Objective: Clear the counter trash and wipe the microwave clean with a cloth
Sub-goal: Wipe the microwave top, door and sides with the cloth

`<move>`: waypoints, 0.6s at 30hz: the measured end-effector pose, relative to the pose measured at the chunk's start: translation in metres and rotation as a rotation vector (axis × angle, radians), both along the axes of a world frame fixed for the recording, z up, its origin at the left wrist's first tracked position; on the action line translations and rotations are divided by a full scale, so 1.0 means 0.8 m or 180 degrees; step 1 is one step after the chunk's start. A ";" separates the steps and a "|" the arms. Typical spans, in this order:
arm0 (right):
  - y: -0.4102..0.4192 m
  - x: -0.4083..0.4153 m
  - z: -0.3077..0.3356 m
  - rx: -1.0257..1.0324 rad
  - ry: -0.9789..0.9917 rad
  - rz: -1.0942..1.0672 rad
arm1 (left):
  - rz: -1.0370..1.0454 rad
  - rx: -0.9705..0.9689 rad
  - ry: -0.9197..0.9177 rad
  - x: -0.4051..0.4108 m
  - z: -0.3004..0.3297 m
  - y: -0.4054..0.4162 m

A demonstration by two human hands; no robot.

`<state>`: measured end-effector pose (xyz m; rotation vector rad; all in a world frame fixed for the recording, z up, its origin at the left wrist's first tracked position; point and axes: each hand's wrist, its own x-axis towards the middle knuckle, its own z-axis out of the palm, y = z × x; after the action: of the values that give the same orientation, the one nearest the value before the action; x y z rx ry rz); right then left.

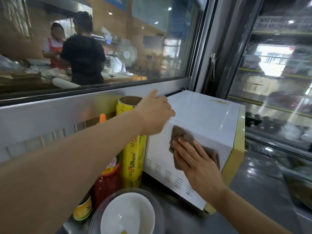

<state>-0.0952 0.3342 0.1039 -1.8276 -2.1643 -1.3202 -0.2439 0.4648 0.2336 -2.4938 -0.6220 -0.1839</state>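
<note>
A white microwave [202, 119] with a yellow front trim stands on the steel counter, its side panel turned toward me. My right hand [197, 164] lies flat with straight fingers on a brown cloth [182, 137] and presses it against that side panel. My left hand [154, 114] reaches over the upper back corner of the microwave and holds its top edge; the fingertips are hidden behind the corner.
A tall yellow roll of cling wrap [133, 149] stands against the microwave's back left. A red sauce bottle [106, 179] and a dark bottle [83, 208] stand beside it. A white bowl [128, 215] sits in a glass bowl in front. Glass panes rise behind and right.
</note>
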 end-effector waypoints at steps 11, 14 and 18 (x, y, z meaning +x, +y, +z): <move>-0.033 0.025 -0.055 -0.0485 -0.0471 -0.0058 | 0.0132 -0.0505 -0.0878 0.014 -0.045 -0.018; -0.042 0.043 -0.008 0.0230 -0.0195 -0.0110 | 0.0121 -0.0537 -0.1018 0.016 -0.048 -0.019; -0.055 0.056 -0.012 0.0601 0.0070 -0.0131 | 0.0189 -0.0652 -0.1388 0.019 -0.052 -0.022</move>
<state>-0.0501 0.2900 0.0946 -1.8143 -1.9266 -1.4494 -0.2286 0.4471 0.1918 -2.6435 -0.9289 -0.6848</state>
